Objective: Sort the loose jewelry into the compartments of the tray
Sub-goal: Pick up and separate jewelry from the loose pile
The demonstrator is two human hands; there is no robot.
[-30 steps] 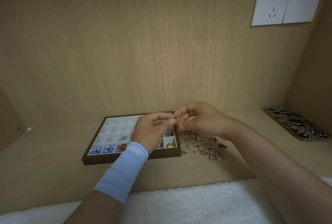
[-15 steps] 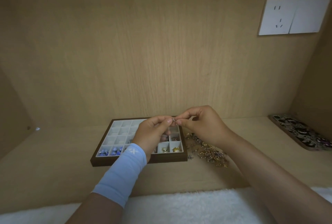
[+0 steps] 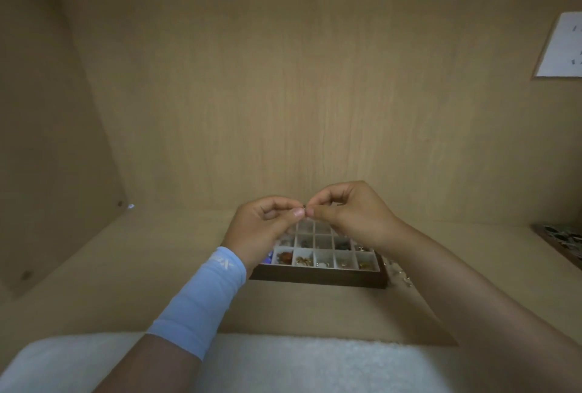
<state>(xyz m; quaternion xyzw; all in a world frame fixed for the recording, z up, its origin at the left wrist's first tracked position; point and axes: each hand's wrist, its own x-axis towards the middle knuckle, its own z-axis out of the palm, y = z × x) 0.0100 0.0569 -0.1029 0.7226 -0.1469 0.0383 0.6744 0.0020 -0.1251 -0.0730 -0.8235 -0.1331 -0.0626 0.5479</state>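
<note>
This looks like a built-in nook in a home, a desk recess or a wardrobe shelf; which of the two cannot be told. Pale wood-grain board forms the back panel (image 3: 283,93), the left side panel (image 3: 37,140) and the surface (image 3: 157,251), all in the same laminate. Small round fitting caps (image 3: 27,275) sit on the side panel, as on flat-pack furniture. A white socket plate (image 3: 563,46) is set on the back panel at upper right. A white fluffy cover (image 3: 299,364) lies along the near edge. The things are personal: a small dark-rimmed tray (image 3: 318,279) of jewelry (image 3: 304,261) and a second, patterned tray (image 3: 557,241) at far right.
</note>
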